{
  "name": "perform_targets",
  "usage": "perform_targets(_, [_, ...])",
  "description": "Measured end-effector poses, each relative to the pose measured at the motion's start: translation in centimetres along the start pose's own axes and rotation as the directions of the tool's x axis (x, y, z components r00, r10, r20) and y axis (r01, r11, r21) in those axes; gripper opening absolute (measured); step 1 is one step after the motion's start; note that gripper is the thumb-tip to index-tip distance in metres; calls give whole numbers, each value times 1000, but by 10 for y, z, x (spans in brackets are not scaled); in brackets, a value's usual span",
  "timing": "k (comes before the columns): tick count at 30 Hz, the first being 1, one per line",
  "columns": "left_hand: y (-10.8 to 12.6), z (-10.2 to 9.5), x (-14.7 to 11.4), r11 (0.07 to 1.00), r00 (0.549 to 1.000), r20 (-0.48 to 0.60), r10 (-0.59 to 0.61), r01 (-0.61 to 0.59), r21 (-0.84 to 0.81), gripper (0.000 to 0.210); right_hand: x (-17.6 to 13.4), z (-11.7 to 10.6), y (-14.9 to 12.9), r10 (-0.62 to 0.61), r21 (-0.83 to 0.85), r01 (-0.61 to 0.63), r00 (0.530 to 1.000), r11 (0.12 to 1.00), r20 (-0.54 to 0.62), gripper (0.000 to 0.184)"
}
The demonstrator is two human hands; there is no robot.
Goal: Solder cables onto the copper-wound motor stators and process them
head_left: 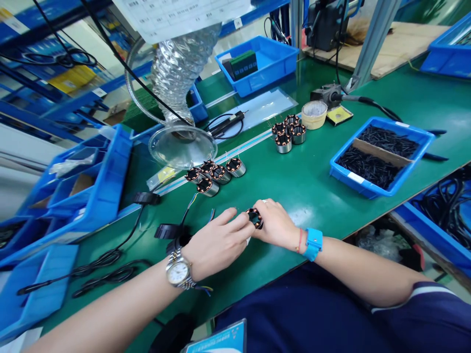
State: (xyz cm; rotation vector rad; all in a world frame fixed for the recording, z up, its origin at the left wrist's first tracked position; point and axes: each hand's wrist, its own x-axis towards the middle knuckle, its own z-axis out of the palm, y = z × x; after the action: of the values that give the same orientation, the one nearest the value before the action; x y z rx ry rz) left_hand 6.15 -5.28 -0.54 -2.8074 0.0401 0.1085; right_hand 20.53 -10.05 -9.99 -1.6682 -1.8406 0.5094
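Observation:
Between my two hands, above the green bench, is a small motor stator (254, 219) with copper windings around its open middle. My right hand (275, 223), with a blue band at the wrist, wraps it from the right. The fingers of my left hand (222, 240) close on its left side; the watch arm crosses in from the lower left. My palms hide the stator's lower part. Beyond my left hand stands a cluster of several stators (207, 187), thin wires sticking up. Another group of stators (283, 142) is farther back. Black round cable parts (167, 231) lie beside my left wrist.
A clear fume hood (183, 147) on a foil duct hangs over the bench at the back left. To the right sits a blue tray (368, 190) of short black tubes. Near a round tub (314, 115) are a soldering stand and sponge (339, 115). Black cables (110, 257) lie left.

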Motion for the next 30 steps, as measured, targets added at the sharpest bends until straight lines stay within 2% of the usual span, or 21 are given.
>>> perform_targets(3, [-2,-9,4,1000,1000,21,17,-18,25,21,0,1,0,-6,-7,6,1000,1000,-12,31])
perform_targets(11, [-8,-12,3,997,997,37,-66,68,-42,24,0,0,0,-1,-6,1,1000,1000,2,41])
perform_targets(15, [-17,-21,-7,985,985,106,-135,145,-93,14,1,-1,-1,8,-4,-8,1000,1000,28,47])
perform_targets(17, [-20,-23,-14,976,982,106,-157,171,-138,18,1,-1,-1,5,-5,-5,999,1000,33,48])
perform_targets(20, [-21,-17,-20,964,982,94,-163,179,-195,19,1,0,0,-5,-9,6,1000,1000,23,48])
perform_targets(24, [-16,-5,-14,957,980,108,-165,185,-223,15,1,2,1,-6,-12,6,1000,1000,9,46])
perform_targets(27, [-16,-8,-8,961,984,70,-163,175,-217,21,0,1,1,-3,-15,3,1000,1000,6,47])
perform_targets(30, [-22,-16,-11,947,969,-8,-246,239,-213,15,0,0,2,-1,8,1,1000,1000,17,50])
